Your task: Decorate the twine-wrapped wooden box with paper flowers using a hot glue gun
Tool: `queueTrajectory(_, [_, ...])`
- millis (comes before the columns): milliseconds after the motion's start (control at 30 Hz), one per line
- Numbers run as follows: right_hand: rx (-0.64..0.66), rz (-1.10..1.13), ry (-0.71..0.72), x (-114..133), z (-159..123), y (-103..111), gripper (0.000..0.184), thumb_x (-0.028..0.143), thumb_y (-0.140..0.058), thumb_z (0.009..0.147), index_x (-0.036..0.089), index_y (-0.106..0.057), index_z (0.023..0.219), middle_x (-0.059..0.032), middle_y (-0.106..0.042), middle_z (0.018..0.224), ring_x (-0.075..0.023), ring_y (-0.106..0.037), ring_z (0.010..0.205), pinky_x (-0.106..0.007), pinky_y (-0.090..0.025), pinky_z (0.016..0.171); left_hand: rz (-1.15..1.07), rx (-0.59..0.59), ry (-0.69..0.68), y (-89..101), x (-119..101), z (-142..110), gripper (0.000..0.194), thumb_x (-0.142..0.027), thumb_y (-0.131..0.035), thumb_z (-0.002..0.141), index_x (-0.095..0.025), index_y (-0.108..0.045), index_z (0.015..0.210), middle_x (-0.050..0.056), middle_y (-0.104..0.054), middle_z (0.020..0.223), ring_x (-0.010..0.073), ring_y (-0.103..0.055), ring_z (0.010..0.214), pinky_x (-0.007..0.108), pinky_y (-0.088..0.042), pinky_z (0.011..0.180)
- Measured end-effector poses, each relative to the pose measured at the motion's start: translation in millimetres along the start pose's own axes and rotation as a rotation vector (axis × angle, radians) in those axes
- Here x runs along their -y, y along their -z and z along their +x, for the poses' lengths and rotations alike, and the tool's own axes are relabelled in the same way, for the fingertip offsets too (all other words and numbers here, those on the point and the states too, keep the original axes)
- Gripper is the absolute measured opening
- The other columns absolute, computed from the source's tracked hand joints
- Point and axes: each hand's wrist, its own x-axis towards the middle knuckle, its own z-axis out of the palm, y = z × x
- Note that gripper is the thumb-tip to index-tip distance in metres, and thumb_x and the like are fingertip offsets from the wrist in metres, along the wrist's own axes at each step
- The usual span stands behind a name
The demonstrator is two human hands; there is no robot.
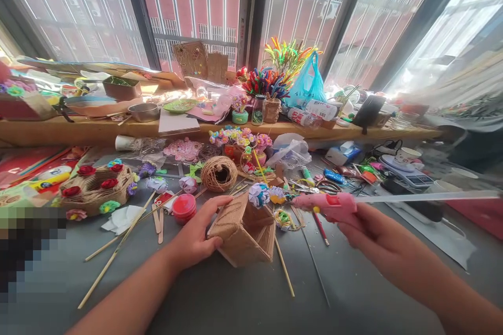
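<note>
My left hand (196,235) grips the left side of a brown twine-covered box (239,235), which is tilted with its open top showing. Paper flowers in white and blue (258,195) and in orange and purple (277,195) are at the box's upper rim; whether they are fixed to it I cannot tell. My right hand (369,235) is wrapped round the handle of a pink glue gun (328,205). A long clear glue stick (424,198) sticks out of its back. The gun's nozzle points left, close to the orange and purple flower.
Behind the box sits a ball of twine (219,174). A red paint pot (184,208) and wooden sticks (113,251) lie to the left, near a twine ring with flowers (96,188). Scissors (329,186), a red pencil (321,229) and a digital scale (408,170) are to the right.
</note>
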Motion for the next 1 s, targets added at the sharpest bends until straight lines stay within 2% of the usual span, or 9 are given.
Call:
queueTrajectory(67, [0.025, 0.166, -0.118, -3.1, -3.1, -1.8, 0.048, 0.056, -0.060, 0.098, 0.025, -0.069, 0.134, -0.0055, -0.075, 0.084, -0.0233, -0.069, 0.073, -0.033, -0.060, 0.066, -0.077, 0.010, 0.054, 1.2, 0.0, 0.0, 0.093, -0.084, -0.053, 0.089, -0.024, -0.043, 0.159, 0.017, -0.051, 0.160, 0.0446, -0.048, 0.146, 0.060, -0.037, 0.123])
queueTrajectory(133, [0.019, 0.293, -0.209, -3.6, -4.9, -5.3, 0.050, 0.058, -0.061, 0.097, 0.023, -0.069, 0.132, -0.0038, -0.071, 0.079, -0.0217, -0.065, 0.070, -0.032, -0.058, 0.065, -0.165, 0.024, 0.111, 2.2, 3.2, 0.3, 0.093, -0.083, -0.057, 0.088, -0.026, -0.042, 0.160, 0.015, -0.050, 0.162, 0.0448, -0.047, 0.148, 0.060, -0.038, 0.122])
queueTrajectory(233, [0.009, 0.381, -0.254, -0.1, -4.6, -12.3, 0.045, 0.055, -0.063, 0.097, 0.023, -0.069, 0.128, -0.0015, -0.066, 0.076, -0.0203, -0.062, 0.069, -0.032, -0.056, 0.068, -0.323, 0.011, 0.209, 2.9, 13.3, 1.9, 0.094, -0.081, -0.064, 0.085, -0.028, -0.042, 0.159, 0.013, -0.048, 0.164, 0.0448, -0.044, 0.151, 0.059, -0.038, 0.122])
queueTrajectory(333, [0.045, 0.405, -0.216, 4.0, -2.8, -20.5, 0.040, 0.050, -0.062, 0.099, 0.024, -0.070, 0.128, -0.0002, -0.065, 0.076, -0.0192, -0.061, 0.070, -0.031, -0.053, 0.067, -0.478, -0.006, 0.287, 2.2, 24.0, 4.3, 0.100, -0.081, -0.069, 0.079, -0.026, -0.041, 0.159, 0.015, -0.051, 0.162, 0.0450, -0.043, 0.151, 0.059, -0.038, 0.122])
queueTrajectory(400, [0.086, 0.388, -0.163, 5.0, -2.7, -26.4, 0.037, 0.048, -0.062, 0.098, 0.024, -0.071, 0.125, -0.0009, -0.066, 0.079, -0.0192, -0.061, 0.071, -0.031, -0.052, 0.067, -0.545, -0.002, 0.310, 1.2, 28.0, 5.3, 0.102, -0.080, -0.070, 0.078, -0.025, -0.041, 0.158, 0.015, -0.055, 0.157, 0.0446, -0.049, 0.146, 0.060, -0.040, 0.119])
queueTrajectory(533, [0.101, 0.236, -0.027, 4.8, -6.0, -35.8, 0.029, 0.041, -0.063, 0.096, 0.023, -0.076, 0.115, -0.0026, -0.071, 0.084, -0.0201, -0.062, 0.073, -0.031, -0.052, 0.066, -0.601, -0.017, 0.375, -1.2, 26.0, 5.3, 0.090, -0.076, -0.068, 0.080, -0.025, -0.049, 0.152, 0.014, -0.064, 0.147, 0.0433, -0.058, 0.137, 0.061, -0.045, 0.114])
queueTrajectory(700, [0.208, 0.133, 0.122, 11.2, -12.1, -36.7, 0.022, 0.031, -0.057, 0.100, 0.023, -0.076, 0.106, -0.0019, -0.072, 0.082, -0.0212, -0.067, 0.078, -0.030, -0.055, 0.071, -0.656, -0.027, 0.415, -0.8, 16.5, 5.7, 0.080, -0.070, -0.071, 0.081, -0.026, -0.057, 0.147, 0.011, -0.061, 0.153, 0.0431, -0.048, 0.147, 0.060, -0.035, 0.123])
queueTrajectory(833, [0.241, 0.172, 0.184, 20.2, -18.1, -40.3, 0.028, 0.031, -0.053, 0.104, 0.026, -0.073, 0.124, -0.0054, -0.076, 0.103, -0.0235, -0.070, 0.096, -0.030, -0.057, 0.081, -0.742, 0.047, 0.385, 2.0, 12.8, 5.2, 0.089, -0.069, -0.075, 0.078, -0.026, -0.054, 0.152, 0.011, -0.053, 0.162, 0.0448, -0.041, 0.153, 0.061, -0.029, 0.127])
queueTrajectory(1000, [0.284, 0.213, 0.164, 34.8, -21.1, -47.7, 0.035, 0.033, -0.052, 0.107, 0.030, -0.068, 0.137, -0.0065, -0.076, 0.119, -0.0199, -0.071, 0.091, -0.027, -0.058, 0.079, -0.757, 0.161, 0.373, 4.9, 6.4, 5.7, 0.086, -0.067, -0.077, 0.081, -0.026, -0.054, 0.153, 0.013, -0.050, 0.165, 0.0465, -0.040, 0.153, 0.061, -0.036, 0.123])
